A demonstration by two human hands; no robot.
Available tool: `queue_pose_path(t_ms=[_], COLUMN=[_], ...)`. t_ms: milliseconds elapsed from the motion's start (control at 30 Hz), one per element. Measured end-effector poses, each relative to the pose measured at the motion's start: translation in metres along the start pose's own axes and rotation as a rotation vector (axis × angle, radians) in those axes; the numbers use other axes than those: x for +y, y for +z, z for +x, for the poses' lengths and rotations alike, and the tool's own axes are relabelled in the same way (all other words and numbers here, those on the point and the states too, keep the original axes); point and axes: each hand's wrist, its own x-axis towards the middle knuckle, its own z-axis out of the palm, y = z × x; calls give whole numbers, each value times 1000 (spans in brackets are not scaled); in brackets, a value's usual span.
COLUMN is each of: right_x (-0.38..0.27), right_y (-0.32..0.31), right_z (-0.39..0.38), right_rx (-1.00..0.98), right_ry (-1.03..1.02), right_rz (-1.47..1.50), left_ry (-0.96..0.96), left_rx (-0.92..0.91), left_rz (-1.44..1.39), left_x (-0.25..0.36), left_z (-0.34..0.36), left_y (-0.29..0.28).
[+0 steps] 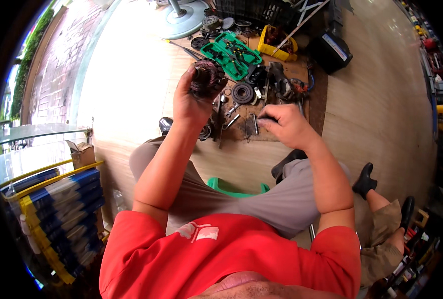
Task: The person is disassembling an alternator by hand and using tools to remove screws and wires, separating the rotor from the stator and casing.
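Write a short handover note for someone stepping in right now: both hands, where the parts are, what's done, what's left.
Left hand: raised, gripping a round wound motor core.
Right hand: low over the work mat, fingertips pinching something small; I cannot tell what.
Parts: a dark ring and loose tools lie on the mat; an open green tool case and a yellow bin sit behind.
Done: the motor is apart.
Left: apparently everything on the core; parts remain scattered.

One view only, from a fisheye camera worn on the person's head, looking steeply down over the red shirt (221, 259) and grey-trousered knees to the floor (380, 99). It sits close to the body: forearms enter from the lower edge and reach toward the picture's upper middle. Straight lines bow near the dark round rim, where a brick wall (57, 55) curves at upper left.
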Motion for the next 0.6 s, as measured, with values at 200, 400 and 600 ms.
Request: queue_pose_path(t_ms=[200,400,600], right_x=[15,14,13], right_y=[23,27,11], right_z=[4,8,15], right_rx=[-77,-297,-575], right_ry=[36,107,53], right_rz=[-119,-13,340], left_ry=[55,7,-15], left_rx=[-26,-99,-103], left_rz=[29,54,248], left_x=[7,-16,-29], left_z=[0,-20,-37], left_y=[-3,8,10])
